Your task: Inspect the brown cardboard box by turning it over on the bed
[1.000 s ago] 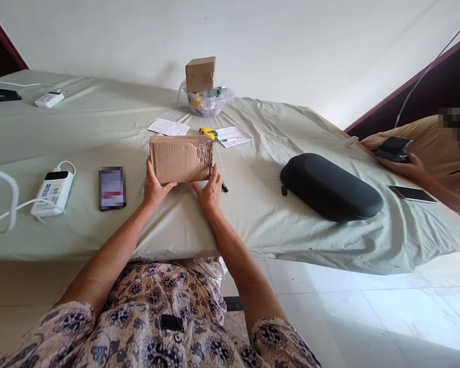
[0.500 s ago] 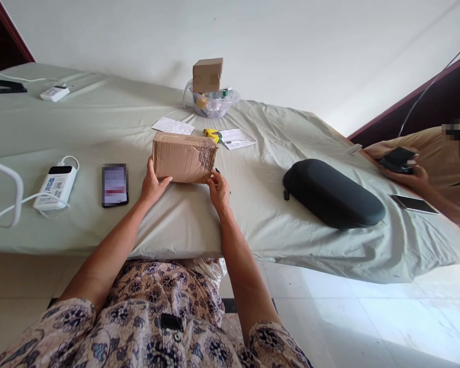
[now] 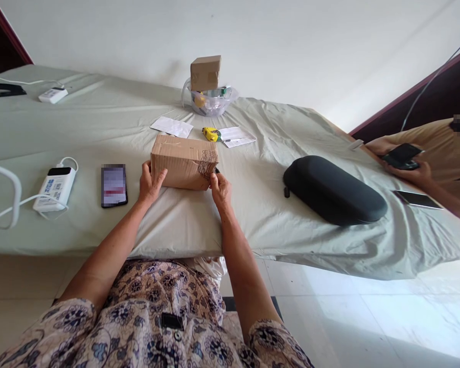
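A brown cardboard box (image 3: 180, 163) with dark scribbled lines at its right end is held between my two hands over the near middle of the table. My left hand (image 3: 151, 185) grips its left end, thumb on the near face. At the lower right corner, my right hand (image 3: 220, 190) pinches the box between thumb and fingers. A small dark thing beside the right fingers is mostly hidden, and I cannot make out what it is. Just beyond the box lie a yellow tape measure (image 3: 211, 134), a white paper (image 3: 171, 127) and another paper with a pen (image 3: 237, 136).
A clear plastic basket (image 3: 214, 106) at the back carries a smaller cardboard box (image 3: 206, 73). To the left are a phone (image 3: 114, 185), a white power bank (image 3: 55, 189) with cables and a stapler (image 3: 6, 90). Rightward sits a black case (image 3: 335, 190); beyond it, another person's hand (image 3: 416, 174) holds a dark object.
The box has tipped so more of its top face shows, and its near edge has come slightly lower and closer. Both hands keep hold of it. The other person's dark object has changed angle.
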Tool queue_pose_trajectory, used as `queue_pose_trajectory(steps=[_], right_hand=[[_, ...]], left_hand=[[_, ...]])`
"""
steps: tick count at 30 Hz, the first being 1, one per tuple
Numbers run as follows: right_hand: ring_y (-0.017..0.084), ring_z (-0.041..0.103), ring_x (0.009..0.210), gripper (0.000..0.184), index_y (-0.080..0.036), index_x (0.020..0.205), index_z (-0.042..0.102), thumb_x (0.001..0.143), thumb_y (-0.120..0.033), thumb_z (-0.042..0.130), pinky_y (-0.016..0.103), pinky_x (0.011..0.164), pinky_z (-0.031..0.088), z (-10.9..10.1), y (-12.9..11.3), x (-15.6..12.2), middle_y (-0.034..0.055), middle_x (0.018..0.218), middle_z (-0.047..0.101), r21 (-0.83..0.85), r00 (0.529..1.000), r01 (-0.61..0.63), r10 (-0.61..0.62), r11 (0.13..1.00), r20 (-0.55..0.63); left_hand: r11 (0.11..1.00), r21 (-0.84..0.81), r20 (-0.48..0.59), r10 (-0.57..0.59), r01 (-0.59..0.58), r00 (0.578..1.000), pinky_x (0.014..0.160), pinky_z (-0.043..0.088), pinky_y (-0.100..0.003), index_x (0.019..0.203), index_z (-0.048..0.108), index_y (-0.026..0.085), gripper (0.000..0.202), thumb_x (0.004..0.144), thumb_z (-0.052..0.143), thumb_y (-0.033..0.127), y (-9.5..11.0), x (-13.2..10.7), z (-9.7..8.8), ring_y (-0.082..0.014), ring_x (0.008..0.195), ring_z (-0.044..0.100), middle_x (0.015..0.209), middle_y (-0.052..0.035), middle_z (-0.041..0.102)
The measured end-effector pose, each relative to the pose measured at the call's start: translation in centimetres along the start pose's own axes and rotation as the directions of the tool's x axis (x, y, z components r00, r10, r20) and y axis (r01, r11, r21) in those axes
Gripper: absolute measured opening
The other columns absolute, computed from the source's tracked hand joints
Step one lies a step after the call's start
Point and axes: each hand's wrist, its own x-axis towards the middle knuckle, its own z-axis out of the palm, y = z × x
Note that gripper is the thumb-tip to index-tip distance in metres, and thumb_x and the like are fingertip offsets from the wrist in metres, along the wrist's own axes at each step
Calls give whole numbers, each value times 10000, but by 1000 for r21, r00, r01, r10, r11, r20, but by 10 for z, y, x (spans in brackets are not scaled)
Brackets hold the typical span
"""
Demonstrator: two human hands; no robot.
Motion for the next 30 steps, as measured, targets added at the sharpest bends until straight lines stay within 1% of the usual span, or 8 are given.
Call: queue_pose_trajectory(steps=[3,6,9,11,13,18,24,30], right_hand=[[143,519,603,600,-216,674,533,896,-758,404,284,619,411,2,-5,-2,-9,609,560,-21,995,-30,28,999,-95],[151,599,725,532,-208,1028,634,913,-697,458,283,680,479,5,-8,-3,19,810,648,59,973,54,-39,997,-226],[150,655,877,581,-263,1394,491,933,-617,497,281,731,526,9,-8,-3,73,1129,648,113,955,162,-127,980,-269],[166,658,981,613,-302,1474,424,938,-586,510,300,772,551,11,-8,-3,106,1297,591,115,949,227,-194,967,-248],[182,644,1038,589,-316,1467,445,939,-564,524,323,804,564,11,-8,-3,117,1356,564,111,945,271,-242,956,-221],[195,629,967,444,-284,1294,590,936,-542,540,342,771,561,7,-14,-6,105,1204,606,97,921,331,-299,939,-249],[160,590,784,450,-252,1202,618,942,-599,499,322,702,530,5,-25,-12,41,933,582,136,879,425,-373,895,-297],[103,522,638,333,-259,1168,628,946,-502,580,246,605,463,8,-28,-12,-36,751,529,276,887,437,-358,856,-293]], left_hand=[[999,-31,-51,20,-21,998,916,539,-424,1185,493,197,705,805,566,787,0,-1,1,-273,1046,669,1154,-136,668],[994,-85,-66,70,-75,995,1019,501,-432,1293,456,191,778,813,549,796,1,0,2,-284,1176,635,1269,-160,631],[984,-143,-51,103,-109,993,1141,421,-440,1426,384,218,844,824,554,785,5,1,2,-299,1353,544,1454,-176,536],[980,-163,-22,109,-111,994,1170,396,-448,1467,362,233,868,826,547,788,8,0,3,-308,1406,502,1509,-174,498],[978,-172,12,122,-119,992,1173,396,-457,1471,376,236,862,832,533,792,10,0,3,-315,1409,502,1502,-170,514],[974,-186,-14,125,-126,992,1157,420,-458,1434,420,215,821,846,532,776,12,0,3,-311,1377,537,1452,-178,560],[977,-174,-104,105,-122,989,1079,489,-477,1295,500,182,760,836,530,787,13,2,-1,-310,1231,634,1277,-186,649],[988,-139,-110,53,-68,993,1160,424,-472,1410,436,209,787,850,556,749,14,1,-1,-299,1341,562,1417,-181,578]])
